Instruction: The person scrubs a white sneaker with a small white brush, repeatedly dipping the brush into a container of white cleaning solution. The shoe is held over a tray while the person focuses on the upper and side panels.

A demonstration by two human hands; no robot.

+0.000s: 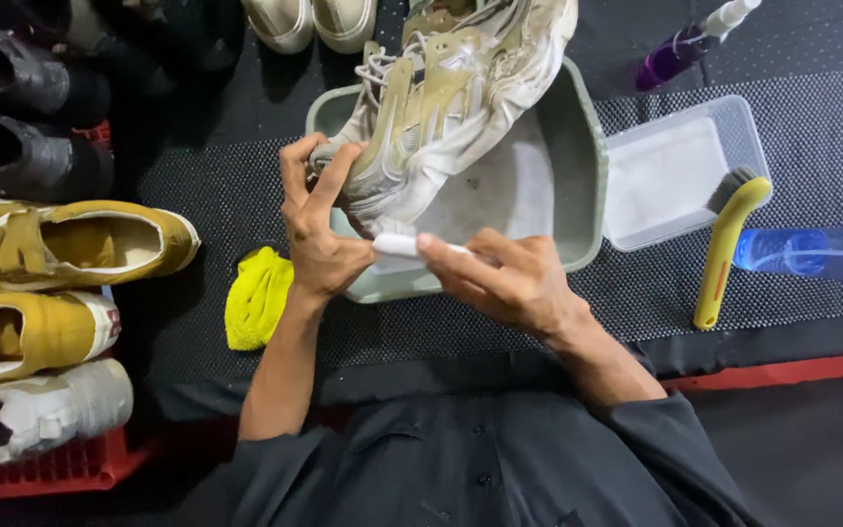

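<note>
A dirty white sneaker (pixel 441 107) is held tilted over a grey-green basin (pixel 578 166), heel end low and near, toe pointing far, so that anything coming off it would fall into the basin and not onto the black mat (pixel 782 293). The left hand (pixel 316 229) is curled around the heel end, fingers and thumb closed on the shoe to steady it at that angle. The right hand (pixel 509 278) is closed on a small white brush (pixel 404 246), or something like one; only its pale end shows past the fingers, pressed to the lower edge of the sneaker.

Right of the basin, touching or just beside it, sits a clear plastic tub (pixel 680 176) of cloudy liquid, with a yellow-handled brush (pixel 726 244) leaning on its near right corner, bristles up, within easy reach. A blue bottle (pixel 812 252) lies on its side further right, and a purple spray bottle (pixel 680 49) lies far right. A yellow cloth (pixel 256 298) lies crumpled left of the basin. More shoes, including a mustard yellow pair (pixel 60 273), are lined up at the left edge.
</note>
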